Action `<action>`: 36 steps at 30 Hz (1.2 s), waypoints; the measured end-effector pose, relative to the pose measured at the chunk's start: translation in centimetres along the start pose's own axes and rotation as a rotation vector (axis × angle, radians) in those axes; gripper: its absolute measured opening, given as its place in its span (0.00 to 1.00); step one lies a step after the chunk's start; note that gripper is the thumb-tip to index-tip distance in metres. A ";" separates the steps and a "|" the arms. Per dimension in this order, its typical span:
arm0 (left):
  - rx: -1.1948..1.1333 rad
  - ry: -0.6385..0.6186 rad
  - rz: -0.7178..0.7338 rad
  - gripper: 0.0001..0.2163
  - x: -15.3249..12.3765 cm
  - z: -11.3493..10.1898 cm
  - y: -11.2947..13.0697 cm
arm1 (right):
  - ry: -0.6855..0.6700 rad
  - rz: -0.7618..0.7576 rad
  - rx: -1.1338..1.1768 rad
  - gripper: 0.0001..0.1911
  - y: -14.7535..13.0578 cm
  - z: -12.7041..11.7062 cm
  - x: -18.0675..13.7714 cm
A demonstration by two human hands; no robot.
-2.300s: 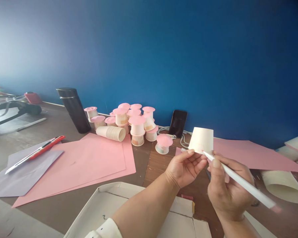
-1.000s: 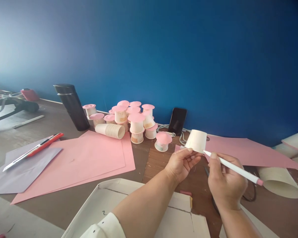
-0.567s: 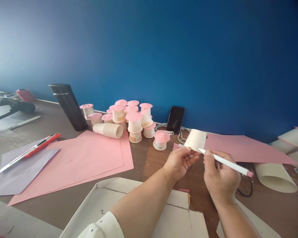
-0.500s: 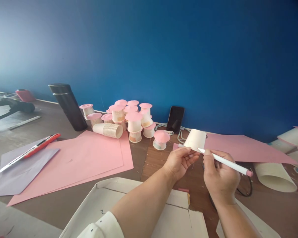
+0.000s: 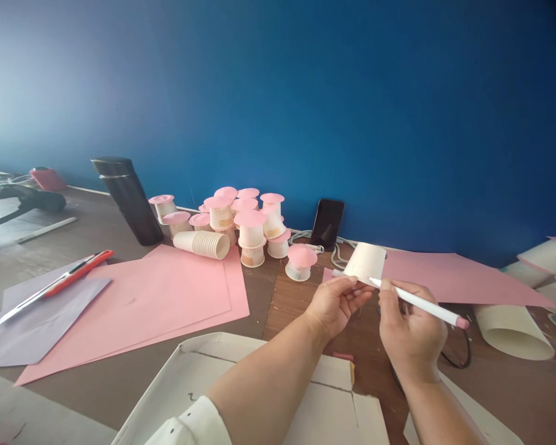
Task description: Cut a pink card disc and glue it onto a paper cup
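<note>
My left hand [image 5: 336, 304] pinches the rim of a small white paper cup [image 5: 366, 262], holding it upside down above the table. My right hand [image 5: 410, 327] is closed around a white pen with a pink end [image 5: 421, 303]; the pen's tip touches the cup's lower edge. Just behind the hands a paper cup capped with a pink disc [image 5: 300, 262] stands on the wooden table.
A pile of pink-capped cups [image 5: 241, 219] and a lying stack of cups [image 5: 202, 243] sit beside a black flask [image 5: 127, 199]. Pink paper sheets [image 5: 157, 303], a red cutter [image 5: 55, 284], a phone [image 5: 328, 224] and a white cardboard box [image 5: 259, 395] surround me.
My hands, cup and pen have lowered and shifted slightly left in view; the cup tilted a little. The grip of both hands is unchanged.
</note>
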State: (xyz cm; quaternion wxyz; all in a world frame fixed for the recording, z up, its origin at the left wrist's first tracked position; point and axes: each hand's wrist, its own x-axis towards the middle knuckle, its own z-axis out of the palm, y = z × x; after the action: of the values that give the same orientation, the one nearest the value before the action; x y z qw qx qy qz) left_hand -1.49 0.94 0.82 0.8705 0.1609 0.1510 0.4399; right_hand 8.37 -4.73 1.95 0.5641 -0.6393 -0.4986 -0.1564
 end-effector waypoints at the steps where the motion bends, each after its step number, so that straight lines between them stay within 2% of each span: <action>1: -0.003 -0.001 0.000 0.04 0.0 0.0 0.0 | -0.002 -0.003 -0.004 0.13 0.0 0.0 0.0; 24: -0.031 0.027 -0.002 0.05 0.2 -0.1 0.1 | -0.010 -0.063 -0.050 0.12 -0.3 -0.1 0.1; 30: -0.047 0.035 -0.002 0.05 0.0 0.0 0.0 | 0.112 -0.029 -0.018 0.14 -0.7 -0.4 0.2; 36: -0.035 0.031 -0.004 0.05 0.1 0.0 0.0 | 0.081 0.016 -0.005 0.14 -0.2 -0.3 0.2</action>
State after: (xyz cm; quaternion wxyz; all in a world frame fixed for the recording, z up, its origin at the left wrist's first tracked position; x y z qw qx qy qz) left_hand -1.43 1.01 0.82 0.8716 0.1387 0.1570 0.4433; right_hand 8.39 -4.95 2.35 0.5833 -0.6381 -0.4698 -0.1787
